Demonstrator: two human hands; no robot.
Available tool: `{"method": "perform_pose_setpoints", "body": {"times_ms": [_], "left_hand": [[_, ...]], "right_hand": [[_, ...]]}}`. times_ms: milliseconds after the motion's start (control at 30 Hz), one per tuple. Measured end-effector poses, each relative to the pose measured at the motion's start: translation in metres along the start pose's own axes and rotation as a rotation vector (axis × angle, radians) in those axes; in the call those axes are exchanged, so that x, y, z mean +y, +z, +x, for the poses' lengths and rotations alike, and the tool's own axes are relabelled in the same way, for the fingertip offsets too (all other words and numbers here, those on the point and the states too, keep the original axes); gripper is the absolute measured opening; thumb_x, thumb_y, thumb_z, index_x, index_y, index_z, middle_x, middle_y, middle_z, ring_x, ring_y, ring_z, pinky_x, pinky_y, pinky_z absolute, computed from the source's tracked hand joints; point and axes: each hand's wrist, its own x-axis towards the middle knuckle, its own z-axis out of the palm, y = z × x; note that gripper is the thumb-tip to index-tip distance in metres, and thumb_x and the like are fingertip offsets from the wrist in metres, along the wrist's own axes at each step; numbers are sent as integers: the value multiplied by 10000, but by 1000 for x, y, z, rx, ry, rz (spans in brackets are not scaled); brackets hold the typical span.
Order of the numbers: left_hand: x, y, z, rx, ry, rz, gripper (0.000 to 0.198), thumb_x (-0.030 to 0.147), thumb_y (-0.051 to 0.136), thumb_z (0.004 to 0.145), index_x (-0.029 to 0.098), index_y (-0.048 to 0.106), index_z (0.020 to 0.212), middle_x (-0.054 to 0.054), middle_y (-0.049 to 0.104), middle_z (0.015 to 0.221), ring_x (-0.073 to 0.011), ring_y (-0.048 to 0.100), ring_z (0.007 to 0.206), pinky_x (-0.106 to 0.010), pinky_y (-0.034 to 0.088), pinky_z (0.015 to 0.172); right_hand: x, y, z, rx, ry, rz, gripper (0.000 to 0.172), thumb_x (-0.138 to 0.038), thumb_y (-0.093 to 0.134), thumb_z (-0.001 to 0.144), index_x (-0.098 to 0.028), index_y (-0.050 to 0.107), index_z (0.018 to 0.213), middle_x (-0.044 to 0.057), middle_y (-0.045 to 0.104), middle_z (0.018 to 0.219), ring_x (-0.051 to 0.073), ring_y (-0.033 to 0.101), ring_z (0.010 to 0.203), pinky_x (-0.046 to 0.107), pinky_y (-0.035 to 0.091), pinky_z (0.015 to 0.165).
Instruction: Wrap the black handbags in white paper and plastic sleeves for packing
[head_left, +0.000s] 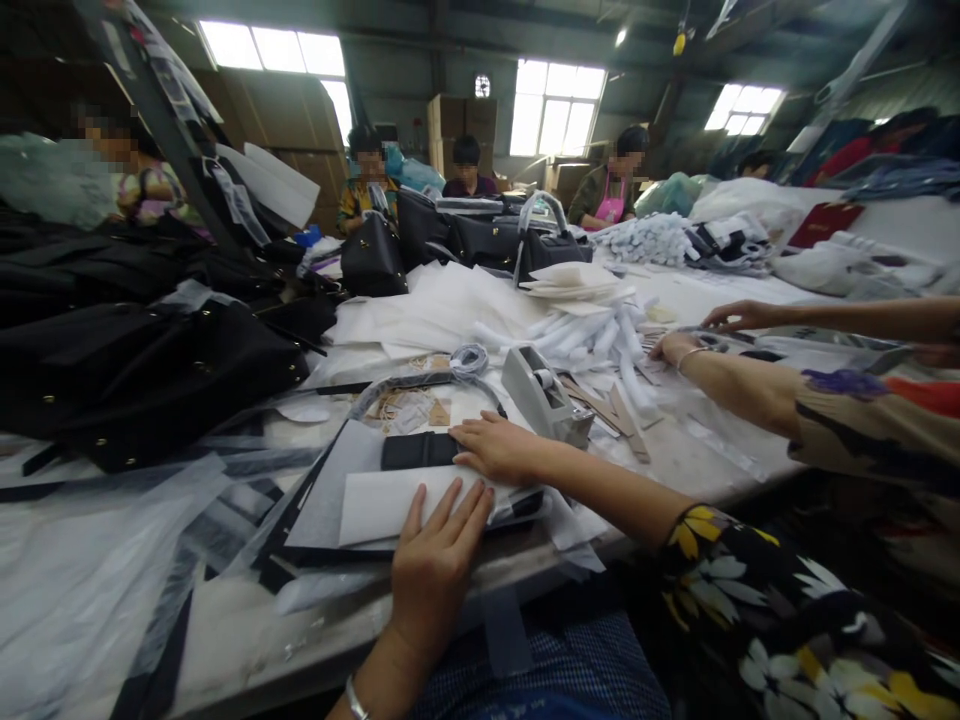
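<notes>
A black handbag [304, 553] lies flat before me at the table's front edge, its wrapped handle [390, 382] arching toward the back. White foam sheet [375, 508] covers much of the bag. My left hand [442, 540] rests flat on this sheet with its fingers spread. Just beyond, my right hand [495, 447] lies palm down, fingers stretched out, at the right end of a small black strap-like piece [416, 450]. What is under my palms is hidden. A grey tape dispenser [544, 395] stands right behind my right hand.
Several black bags [135, 370] are heaped at the left, with more bags [480, 240] farther back. White foam sheets [442, 305] and rolls [600, 335] cover the middle. At the right, a co-worker's hands [679, 348] work over the table. Clear plastic bags [97, 580] lie front left.
</notes>
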Motion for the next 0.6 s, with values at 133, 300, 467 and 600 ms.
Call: {"method": "perform_pose_setpoints", "body": {"times_ms": [133,300,467,600], "left_hand": [[0,2,-2,-3,-5,-2,346,166,460,1009,213,627,1308,12,660,1319,-236,619,1215,-447,154,1236],[-2,1,-4,-5,14,3,365,152,441,1010,204,611,1330,11,642,1342,-232,610,1227,-443,119,1246],[-2,1,-4,-6,22,-4,354,181,435,1018,208,615,1322,4,646,1336,-233,609,1230,-455,126,1242],[-1,0,-3,-16,8,-17,351,186,436,1020,214,612,1322,7,649,1334,-235,610,1230,-456,153,1234]], "right_hand": [[-2,0,-1,-60,42,-59,393,-331,422,1039,-65,629,1241,199,680,1247,285,593,1237,480,318,1117],[-5,-7,4,-157,111,-127,313,-276,492,1002,-76,730,1031,210,742,1067,309,674,1096,507,353,1069],[2,-23,8,-167,73,-106,237,-245,561,966,-103,752,957,172,760,1041,278,679,1099,484,353,1094],[-9,-34,-36,72,38,19,273,-275,478,1019,-164,705,1123,117,718,1202,212,636,1175,425,393,1101]]}}
